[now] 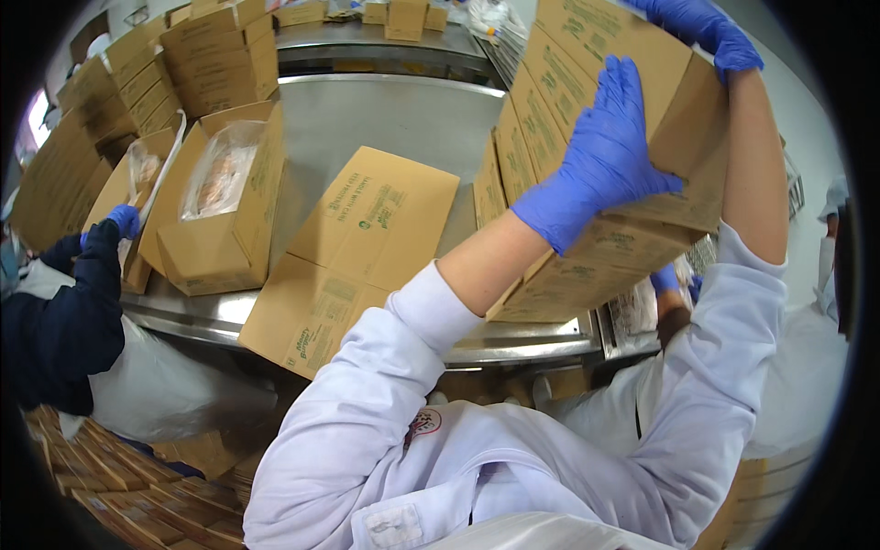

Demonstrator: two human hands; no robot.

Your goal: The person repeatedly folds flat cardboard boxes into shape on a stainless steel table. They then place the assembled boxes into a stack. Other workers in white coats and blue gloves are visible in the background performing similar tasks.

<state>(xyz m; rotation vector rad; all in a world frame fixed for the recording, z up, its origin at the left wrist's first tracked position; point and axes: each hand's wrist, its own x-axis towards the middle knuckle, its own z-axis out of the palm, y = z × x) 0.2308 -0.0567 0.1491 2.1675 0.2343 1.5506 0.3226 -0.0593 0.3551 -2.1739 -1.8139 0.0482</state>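
Both gloved hands grip a stack of flattened cartons (596,156) raised on edge above the right end of the steel desk (385,119). The left hand (600,156) lies spread flat against the near face, fingers apart and pressed to the cardboard; the right hand (701,27) hooks over the top far corner, fingers curled around the edge. The stack leans, its lower corner near the desk rim. The grip is by pressure and one hooked corner only, so the inner sheets could slide out and fan apart if the tilt grows or the left palm eases. Smooth gloves on smooth board add to that risk. A lone flat carton (353,252) overhangs the near rim of the desk and might be knocked to the floor by a dropping stack or a sleeve. At left, an open box (220,211) holding a clear bag (218,170) sits beside a co-worker's gloved hand (122,220), well apart from the stack. Another gloved hand (666,278) shows below the stack, where a falling corner could strike it.
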